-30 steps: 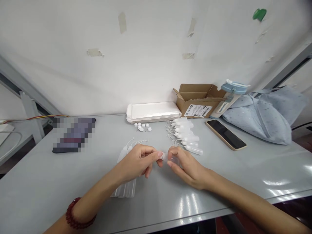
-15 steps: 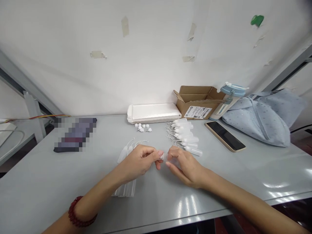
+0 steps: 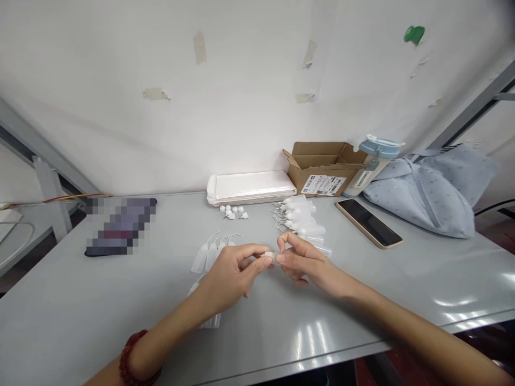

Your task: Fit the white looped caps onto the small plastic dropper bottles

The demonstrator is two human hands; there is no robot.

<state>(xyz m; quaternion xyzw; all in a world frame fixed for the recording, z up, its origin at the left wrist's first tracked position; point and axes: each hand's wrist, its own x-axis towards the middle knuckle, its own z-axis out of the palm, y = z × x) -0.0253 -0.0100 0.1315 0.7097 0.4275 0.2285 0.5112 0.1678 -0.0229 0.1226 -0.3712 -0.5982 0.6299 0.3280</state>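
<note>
My left hand (image 3: pixel 237 273) is closed, with a small white cap (image 3: pixel 269 255) between thumb and forefinger. Against the cap, thumb and forefinger of my right hand (image 3: pixel 308 262) pinch a small translucent piece, mostly hidden by the fingers. Behind and under my left arm lie clear squeeze bottles with thin curved tips (image 3: pixel 200 258), partly covered. Past my right hand is a pile of similar white-topped bottles (image 3: pixel 300 214). Several loose white caps (image 3: pixel 235 209) lie farther back, between the two groups.
Against the wall are a stack of white flat packages (image 3: pixel 251 186), an open cardboard box (image 3: pixel 322 179) and a blue-lidded cup (image 3: pixel 372 166). A phone (image 3: pixel 369 223) and a light blue cloth bag (image 3: pixel 426 198) lie at right; a blurred dark item (image 3: pixel 123 228) at left.
My right fingers have come together and pinch beside the cap, where they were curved and apart. My left hand still grips the cap. The view has shifted slightly.
</note>
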